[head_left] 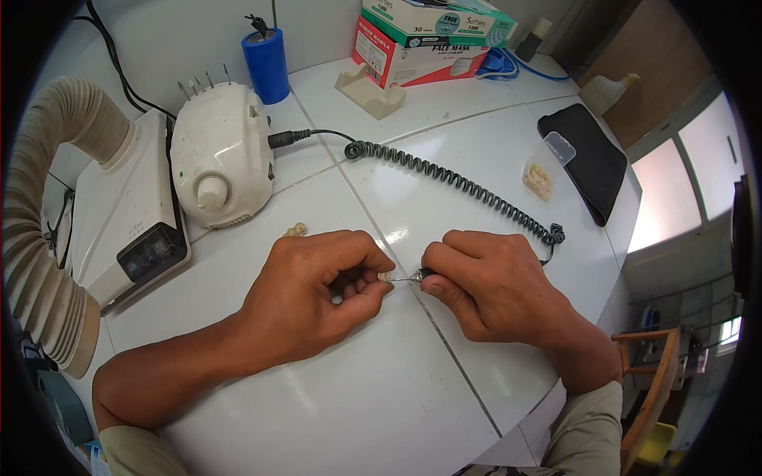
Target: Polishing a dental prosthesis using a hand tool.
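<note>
My left hand (313, 285) pinches a small cream, tooth-like piece (385, 277) between thumb and forefinger. My right hand (500, 285) is closed round a rotary handpiece (425, 274), most of its body hidden in the fist. A thin metal bur (403, 279) sticks out of its nose toward the left and reaches the piece; whether it touches cannot be made out. From behind my right hand a black coiled cord (452, 181) runs to a white control unit (218, 155) with a round knob. Other cream, tooth-like pieces (296, 230) lie just beyond my left hand.
At the left stands a white machine (119, 214) with a ribbed hose (48, 222). A blue cylinder (266, 67), a cream holder (371, 89) and stacked boxes (425, 51) line the back. A small clear container (537, 179) and a black pouch (583, 155) lie right.
</note>
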Action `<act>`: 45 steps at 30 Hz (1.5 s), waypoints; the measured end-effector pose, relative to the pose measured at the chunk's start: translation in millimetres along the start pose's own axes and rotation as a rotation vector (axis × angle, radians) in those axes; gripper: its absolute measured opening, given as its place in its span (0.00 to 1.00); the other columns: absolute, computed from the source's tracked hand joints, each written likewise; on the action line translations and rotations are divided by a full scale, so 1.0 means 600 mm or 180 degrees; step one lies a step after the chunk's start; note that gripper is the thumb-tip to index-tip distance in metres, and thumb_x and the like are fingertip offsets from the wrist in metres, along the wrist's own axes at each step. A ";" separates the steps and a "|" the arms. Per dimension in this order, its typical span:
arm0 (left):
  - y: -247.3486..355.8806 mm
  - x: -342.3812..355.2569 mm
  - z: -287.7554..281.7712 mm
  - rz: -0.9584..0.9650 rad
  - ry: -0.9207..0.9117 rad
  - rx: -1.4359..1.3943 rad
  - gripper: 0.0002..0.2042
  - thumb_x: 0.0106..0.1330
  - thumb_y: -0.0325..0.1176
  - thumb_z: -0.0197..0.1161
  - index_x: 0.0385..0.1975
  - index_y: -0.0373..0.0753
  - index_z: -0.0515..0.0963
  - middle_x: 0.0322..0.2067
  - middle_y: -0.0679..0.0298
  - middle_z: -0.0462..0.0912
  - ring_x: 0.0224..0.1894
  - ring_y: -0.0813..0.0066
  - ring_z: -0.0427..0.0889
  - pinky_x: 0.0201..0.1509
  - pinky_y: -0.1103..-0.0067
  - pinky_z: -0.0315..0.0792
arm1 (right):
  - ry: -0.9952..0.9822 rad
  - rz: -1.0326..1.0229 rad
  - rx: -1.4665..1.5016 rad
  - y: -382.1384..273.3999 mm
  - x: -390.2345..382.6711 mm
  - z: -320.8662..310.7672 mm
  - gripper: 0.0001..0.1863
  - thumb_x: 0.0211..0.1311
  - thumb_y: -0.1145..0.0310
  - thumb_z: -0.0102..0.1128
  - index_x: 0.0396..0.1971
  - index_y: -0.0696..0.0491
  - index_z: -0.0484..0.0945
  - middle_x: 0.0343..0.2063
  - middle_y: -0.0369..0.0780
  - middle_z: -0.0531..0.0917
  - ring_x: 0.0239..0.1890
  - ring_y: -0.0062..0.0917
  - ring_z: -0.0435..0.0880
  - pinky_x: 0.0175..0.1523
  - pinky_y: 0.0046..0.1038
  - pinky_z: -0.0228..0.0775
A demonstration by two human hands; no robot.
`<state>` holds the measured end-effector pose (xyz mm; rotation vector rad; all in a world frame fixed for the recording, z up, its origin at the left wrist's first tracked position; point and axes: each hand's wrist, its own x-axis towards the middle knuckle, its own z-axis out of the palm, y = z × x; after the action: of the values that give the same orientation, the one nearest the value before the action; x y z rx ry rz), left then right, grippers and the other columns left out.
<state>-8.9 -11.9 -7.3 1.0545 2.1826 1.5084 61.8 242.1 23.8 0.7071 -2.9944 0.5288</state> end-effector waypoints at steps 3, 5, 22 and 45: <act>0.000 -0.001 0.000 -0.0026 -0.0019 -0.0002 0.06 0.70 0.23 0.74 0.43 0.32 0.87 0.30 0.66 0.87 0.33 0.83 0.85 0.38 0.82 0.80 | 0.0036 0.0014 -0.0004 0.000 0.000 0.002 0.12 0.81 0.58 0.63 0.42 0.51 0.83 0.25 0.37 0.79 0.25 0.33 0.83 0.28 0.37 0.71; -0.001 -0.001 0.000 -0.0018 -0.0021 0.0017 0.06 0.70 0.23 0.74 0.42 0.32 0.87 0.30 0.66 0.87 0.33 0.83 0.85 0.38 0.81 0.80 | 0.0058 0.0014 0.0005 0.002 0.000 0.004 0.12 0.81 0.58 0.63 0.42 0.51 0.83 0.25 0.37 0.79 0.25 0.33 0.83 0.28 0.37 0.71; -0.005 0.001 0.003 0.0060 -0.0043 0.0008 0.06 0.69 0.24 0.75 0.41 0.32 0.86 0.30 0.65 0.87 0.33 0.81 0.86 0.37 0.81 0.80 | 0.0055 -0.0024 0.0008 0.005 0.001 0.001 0.11 0.80 0.58 0.64 0.41 0.51 0.84 0.24 0.36 0.79 0.24 0.32 0.81 0.28 0.37 0.70; -0.009 0.001 0.002 -0.0036 -0.0117 -0.0025 0.06 0.69 0.25 0.75 0.41 0.32 0.86 0.30 0.66 0.87 0.32 0.83 0.85 0.36 0.82 0.79 | 0.0093 -0.0039 0.0042 0.007 0.001 0.004 0.12 0.81 0.58 0.64 0.40 0.51 0.84 0.23 0.37 0.78 0.23 0.35 0.80 0.28 0.38 0.69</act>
<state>-10.6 -11.6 -12.3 1.0571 2.1527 1.4799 59.5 244.8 20.3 0.7118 -2.9605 0.5540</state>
